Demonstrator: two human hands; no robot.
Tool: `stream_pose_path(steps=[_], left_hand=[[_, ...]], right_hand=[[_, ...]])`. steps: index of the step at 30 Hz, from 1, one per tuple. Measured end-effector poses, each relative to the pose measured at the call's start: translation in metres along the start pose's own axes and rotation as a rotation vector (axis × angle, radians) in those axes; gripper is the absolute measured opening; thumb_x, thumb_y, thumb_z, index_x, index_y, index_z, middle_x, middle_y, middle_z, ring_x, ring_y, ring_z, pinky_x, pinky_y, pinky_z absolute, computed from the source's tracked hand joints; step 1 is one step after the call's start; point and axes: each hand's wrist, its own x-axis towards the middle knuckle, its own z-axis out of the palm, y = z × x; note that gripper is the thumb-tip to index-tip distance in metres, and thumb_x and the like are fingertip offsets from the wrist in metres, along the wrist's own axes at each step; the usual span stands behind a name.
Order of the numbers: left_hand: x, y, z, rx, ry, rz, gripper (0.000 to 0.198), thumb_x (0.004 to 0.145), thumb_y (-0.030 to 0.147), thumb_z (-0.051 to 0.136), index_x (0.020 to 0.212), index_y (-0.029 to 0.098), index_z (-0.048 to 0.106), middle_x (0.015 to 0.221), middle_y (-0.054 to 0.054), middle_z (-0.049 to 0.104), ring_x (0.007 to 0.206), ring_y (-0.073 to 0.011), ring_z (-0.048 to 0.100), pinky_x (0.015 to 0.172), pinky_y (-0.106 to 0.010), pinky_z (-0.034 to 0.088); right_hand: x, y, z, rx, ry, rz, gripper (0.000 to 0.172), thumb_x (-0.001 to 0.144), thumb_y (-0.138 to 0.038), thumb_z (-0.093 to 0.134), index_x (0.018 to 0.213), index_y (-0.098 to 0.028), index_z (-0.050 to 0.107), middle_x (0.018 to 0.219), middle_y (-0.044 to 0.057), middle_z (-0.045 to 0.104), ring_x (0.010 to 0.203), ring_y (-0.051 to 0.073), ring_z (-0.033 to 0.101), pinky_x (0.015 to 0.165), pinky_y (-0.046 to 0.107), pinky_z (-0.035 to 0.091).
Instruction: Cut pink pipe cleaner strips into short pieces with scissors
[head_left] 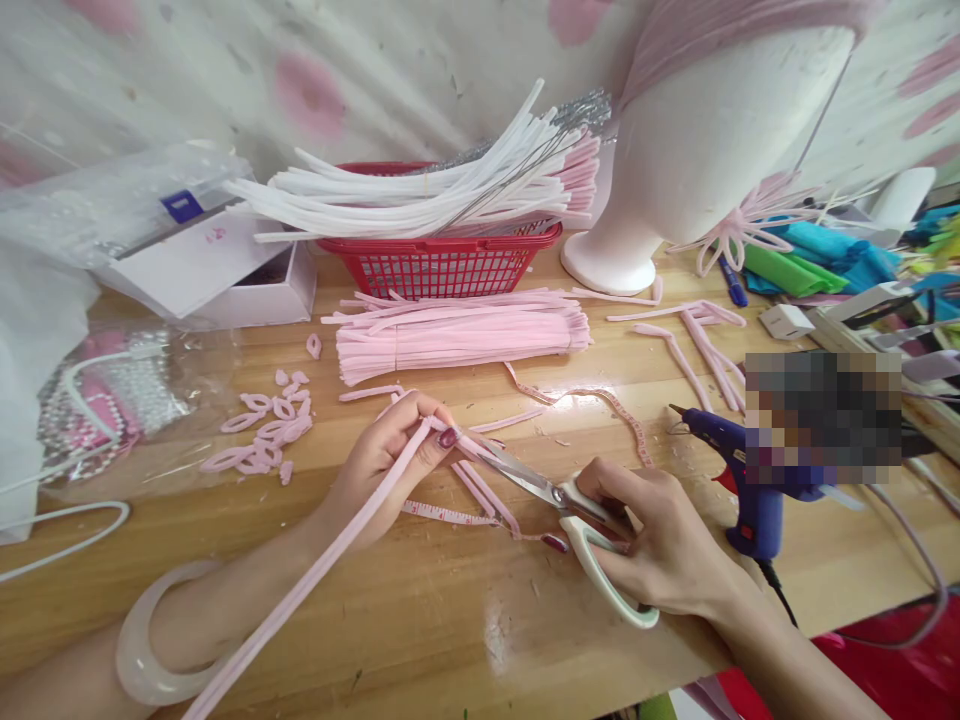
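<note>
Clock centred on the scissor tips, 12 at the far side. Surface: pale wood-grain table [427, 640], glossy, with small scraps scattered about. Left hand [382, 455] pinched closed, thumb against fingers, on a long pink fuzzy stem [322, 560] that trails toward 8 o'clock. Right hand [667, 530] curled through the handles of pale-green-handled metal scissors [564, 500], tips at the pink material by the left thumb (cannot tell whether the blades touch it). Beneath, a printed white measuring tape [450, 514]. At 12, a banded bundle of pink fuzzy stems [457, 335]; behind it, a red plastic lattice basket [450, 265] topped with white fuzzy stems [420, 200]. Between 1 and 2, a white mannequin head [697, 140]. At 3, a dark blue glue gun [756, 510]. At 9, small pink looped pieces [270, 438]. At 10, a white cardboard box [279, 285]. Backdrop: whitish cloth with pink blotches [420, 70].
</note>
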Motion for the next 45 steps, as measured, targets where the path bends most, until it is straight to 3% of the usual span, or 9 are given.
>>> stream_pose_path(steps=[12, 22, 30, 45], left_hand=[[-0.0003, 0.0016, 0.0019, 0.029, 0.053, -0.013, 0.012, 0.087, 0.029, 0.065, 0.086, 0.019, 0.059, 0.085, -0.004, 0.070, 0.090, -0.0197, 0.069, 0.084, -0.033, 0.053], [0.0004, 0.0010, 0.0015, 0.030, 0.047, -0.014, 0.012, 0.088, 0.029, 0.065, 0.085, 0.019, 0.057, 0.086, -0.003, 0.072, 0.093, -0.0203, 0.070, 0.086, -0.033, 0.052], [0.0011, 0.0019, -0.0016, -0.023, 0.001, -0.044, 0.008, 0.092, 0.027, 0.057, 0.087, 0.021, 0.053, 0.088, -0.003, 0.074, 0.097, -0.0226, 0.071, 0.093, -0.042, 0.052], [-0.0039, 0.0089, 0.0040, 0.009, 0.004, -0.048, 0.010, 0.093, 0.030, 0.057, 0.087, 0.022, 0.053, 0.084, -0.001, 0.075, 0.102, -0.0211, 0.070, 0.095, -0.040, 0.051]], right_hand=[[-0.0001, -0.0015, -0.0010, -0.080, 0.019, -0.043, 0.027, 0.081, -0.030, 0.068, 0.072, -0.021, 0.044, 0.054, -0.007, 0.044, 0.046, 0.007, 0.037, 0.044, 0.019, 0.029], [0.0001, 0.0017, -0.0008, -0.144, 0.048, -0.080, 0.015, 0.078, -0.019, 0.063, 0.075, -0.020, 0.048, 0.055, -0.006, 0.049, 0.045, 0.007, 0.040, 0.044, 0.018, 0.031], [-0.0004, -0.0010, -0.0009, -0.042, 0.177, -0.063, 0.022, 0.077, -0.022, 0.064, 0.072, -0.021, 0.042, 0.057, -0.006, 0.041, 0.046, 0.008, 0.032, 0.043, 0.021, 0.026], [0.0002, -0.0055, 0.0015, 0.163, -0.021, 0.056, 0.024, 0.077, -0.025, 0.067, 0.071, -0.021, 0.043, 0.055, -0.007, 0.042, 0.047, 0.007, 0.031, 0.041, 0.020, 0.025]])
